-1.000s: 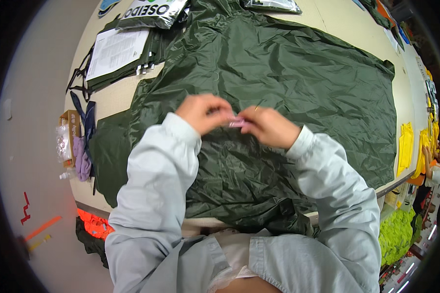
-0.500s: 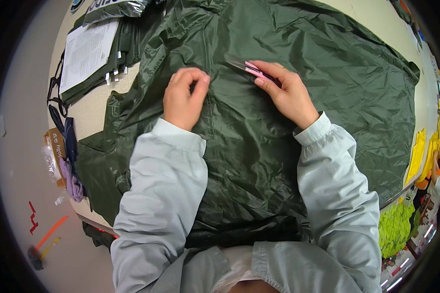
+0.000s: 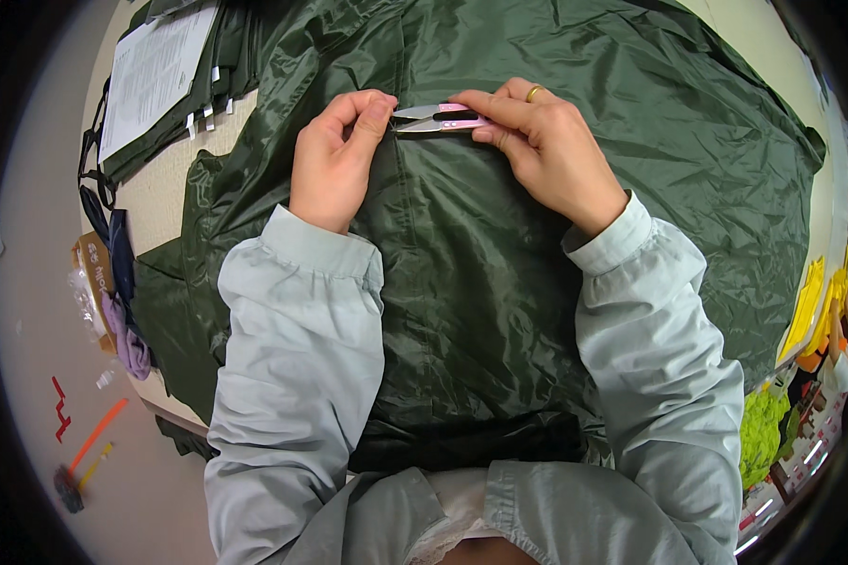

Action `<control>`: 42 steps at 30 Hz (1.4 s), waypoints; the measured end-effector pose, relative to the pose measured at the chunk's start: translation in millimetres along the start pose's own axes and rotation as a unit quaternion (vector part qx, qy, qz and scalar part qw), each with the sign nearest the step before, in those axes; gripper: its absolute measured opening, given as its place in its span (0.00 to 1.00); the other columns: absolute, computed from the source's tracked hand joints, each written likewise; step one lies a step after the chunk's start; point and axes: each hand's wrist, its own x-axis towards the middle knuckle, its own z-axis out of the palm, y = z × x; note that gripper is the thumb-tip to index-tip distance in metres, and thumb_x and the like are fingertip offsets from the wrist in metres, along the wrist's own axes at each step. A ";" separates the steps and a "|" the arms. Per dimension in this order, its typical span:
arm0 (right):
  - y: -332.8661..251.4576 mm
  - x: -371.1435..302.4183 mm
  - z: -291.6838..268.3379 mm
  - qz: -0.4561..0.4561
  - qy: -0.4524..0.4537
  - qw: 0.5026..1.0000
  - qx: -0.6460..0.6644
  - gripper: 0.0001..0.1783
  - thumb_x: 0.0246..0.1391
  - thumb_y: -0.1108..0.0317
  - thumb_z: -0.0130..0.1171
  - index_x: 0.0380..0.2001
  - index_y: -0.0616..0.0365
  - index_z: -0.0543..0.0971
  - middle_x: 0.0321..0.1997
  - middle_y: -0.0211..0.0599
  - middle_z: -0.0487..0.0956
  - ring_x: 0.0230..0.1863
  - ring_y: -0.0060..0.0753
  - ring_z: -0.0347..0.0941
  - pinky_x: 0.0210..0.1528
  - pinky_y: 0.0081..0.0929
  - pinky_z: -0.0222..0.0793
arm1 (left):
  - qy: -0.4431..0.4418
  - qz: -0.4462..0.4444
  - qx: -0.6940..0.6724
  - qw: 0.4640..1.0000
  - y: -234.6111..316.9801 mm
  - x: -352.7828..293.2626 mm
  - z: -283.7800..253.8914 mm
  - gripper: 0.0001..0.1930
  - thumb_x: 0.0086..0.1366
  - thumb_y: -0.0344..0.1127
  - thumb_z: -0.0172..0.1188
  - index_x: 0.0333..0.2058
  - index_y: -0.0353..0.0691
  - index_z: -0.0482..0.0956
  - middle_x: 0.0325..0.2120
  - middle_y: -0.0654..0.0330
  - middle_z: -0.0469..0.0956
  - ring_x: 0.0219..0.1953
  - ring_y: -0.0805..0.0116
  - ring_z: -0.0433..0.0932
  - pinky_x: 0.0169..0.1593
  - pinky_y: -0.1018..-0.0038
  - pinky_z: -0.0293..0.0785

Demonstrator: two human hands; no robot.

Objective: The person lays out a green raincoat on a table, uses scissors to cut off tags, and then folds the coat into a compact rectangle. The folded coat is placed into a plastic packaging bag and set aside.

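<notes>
A dark green, shiny garment lies spread in front of me, wrinkled, with a stitched seam running away from me near its middle. My right hand grips pink-handled thread snips between thumb and fingers. Their two blades stand apart and point left, over the seam. Just left of the blade tips, my left hand is closed in a pinch of thumb and forefinger. Whatever is between those fingertips is too small to make out.
Folded dark green pieces with white tags and a printed sheet lie at the far left of the table. A cardboard box and a purple cloth sit at the left edge. Yellow fabric shows on the right.
The snips have come left and turned level, their blades now apart beside my left fingertips. My left hand has moved slightly left and away from me.
</notes>
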 end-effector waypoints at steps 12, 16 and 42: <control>2.5 0.5 5.5 0.013 -0.014 1.000 0.005 0.11 0.47 0.69 0.56 0.37 0.49 0.79 0.27 0.34 0.74 0.31 0.40 0.69 0.34 0.32 0.65 | 0.019 0.025 -0.050 0.998 1.8 -2.0 7.5 0.09 0.64 0.35 0.53 0.33 0.35 0.73 0.27 0.68 0.72 0.32 0.82 0.66 0.39 0.86 0.62; 4.9 0.6 5.3 0.018 -0.023 1.000 -0.002 0.11 0.48 0.68 0.56 0.37 0.48 0.79 0.27 0.33 0.74 0.31 0.40 0.69 0.34 0.32 0.65 | 0.013 0.039 -0.016 0.999 -0.7 -2.2 6.5 0.09 0.64 0.36 0.52 0.32 0.35 0.72 0.26 0.68 0.71 0.31 0.82 0.66 0.37 0.85 0.62; 13.3 8.4 17.3 0.017 0.075 0.997 -0.012 0.10 0.46 0.69 0.57 0.35 0.49 0.80 0.26 0.31 0.73 0.31 0.37 0.70 0.30 0.33 0.65 | 0.052 0.055 -0.141 0.987 -4.7 -3.5 2.0 0.08 0.67 0.35 0.47 0.35 0.37 0.70 0.33 0.65 0.70 0.37 0.79 0.65 0.45 0.84 0.59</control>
